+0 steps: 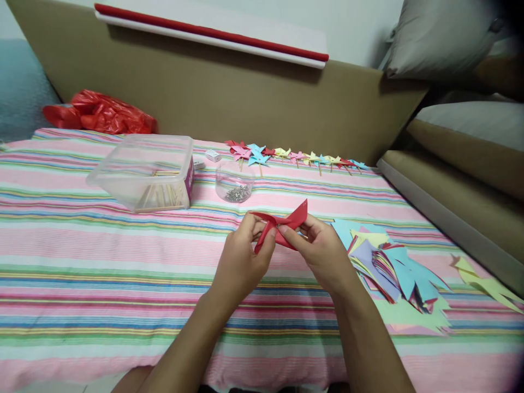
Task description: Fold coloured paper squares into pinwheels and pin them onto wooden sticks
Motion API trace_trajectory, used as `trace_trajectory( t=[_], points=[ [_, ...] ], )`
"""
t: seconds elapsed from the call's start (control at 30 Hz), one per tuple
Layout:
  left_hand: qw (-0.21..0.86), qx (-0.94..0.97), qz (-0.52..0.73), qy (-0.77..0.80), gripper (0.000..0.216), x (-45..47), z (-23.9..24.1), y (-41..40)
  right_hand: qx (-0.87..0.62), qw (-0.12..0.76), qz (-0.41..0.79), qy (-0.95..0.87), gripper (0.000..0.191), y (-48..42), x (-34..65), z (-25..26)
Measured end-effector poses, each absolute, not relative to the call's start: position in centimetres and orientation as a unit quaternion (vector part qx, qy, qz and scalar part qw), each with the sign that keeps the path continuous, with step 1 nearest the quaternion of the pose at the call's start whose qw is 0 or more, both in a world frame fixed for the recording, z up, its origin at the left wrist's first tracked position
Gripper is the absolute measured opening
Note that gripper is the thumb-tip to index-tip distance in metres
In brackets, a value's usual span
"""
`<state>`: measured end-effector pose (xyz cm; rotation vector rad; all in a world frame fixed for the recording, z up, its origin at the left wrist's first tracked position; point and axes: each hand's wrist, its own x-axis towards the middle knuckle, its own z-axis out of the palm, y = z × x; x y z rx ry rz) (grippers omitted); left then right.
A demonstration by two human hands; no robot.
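**A:** Through the head camera, what are we holding?

**B:** A red paper piece (291, 221), raised just above the striped cloth (102, 262), in front of us. Our left hand (241, 256) and right hand (319, 248) meet at its middle, fingers closed and pinching it from both sides. Probably that pins the folded-in flaps, while one pointed corner sticks up free.

**A:** And the supplies?

**B:** All within reach, it seems. The cut coloured sheets (393, 267) lie fanned just beside our right hand. The clear plastic box (123, 185) with thin sticks inside sits ahead to the left, and a small clear cup (223, 177) of what look like metal pins is near it. The paper pinwheels (286, 155) line the far edge, out of our way.

**A:** The room?

**B:** The cloth looks soft, like bedding. A brown cardboard sheet (245, 98) stands behind it, a red plastic bag (102, 113) lies at the far left, and a grey pillow (442, 35) is up at the right.
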<state>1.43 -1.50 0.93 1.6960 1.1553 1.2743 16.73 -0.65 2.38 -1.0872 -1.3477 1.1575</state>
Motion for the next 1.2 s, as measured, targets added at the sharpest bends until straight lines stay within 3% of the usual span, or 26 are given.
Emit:
trace_trajectory(
  t=[0.2,0.43,0.73,0.87,1.0,1.07,1.13,1.2],
  points=[
    [0.363,0.654,0.501,0.435,0.013,1.4,1.0,-1.4,-0.44,0.527,0.492,-0.536,0.022,-0.4,16.6,1.8],
    [0.454,0.554,0.563,0.412,0.028,1.0,1.1,-1.1,-0.353,0.641,0.603,-0.318,0.025,0.4,15.4,2.0],
    [0.429,0.554,0.567,0.434,0.03,-0.2,0.7,-0.3,-0.308,0.675,0.634,-0.218,0.036,0.7,15.1,3.0],
    [0.345,0.55,0.599,0.469,0.028,-3.0,2.9,-0.8,-0.311,0.67,0.662,-0.128,0.025,0.8,15.6,2.8],
    [0.162,0.476,0.688,0.523,0.022,-7.9,7.8,-2.0,-0.323,0.663,0.674,-0.03,0.007,1.2,16.7,2.8],
    [0.128,0.452,0.703,0.533,0.02,-10.5,10.1,-1.3,-0.324,0.664,0.674,-0.007,0.009,1.3,17.1,3.0],
    [0.098,0.496,0.661,0.554,0.025,-13.0,11.7,1.0,-0.321,0.665,0.674,0.007,0.012,1.4,17.4,3.2],
    [0.065,0.554,0.507,0.657,0.03,-15.0,12.5,4.7,-0.321,0.663,0.676,0.015,0.013,1.4,17.5,3.4]
  ],
)
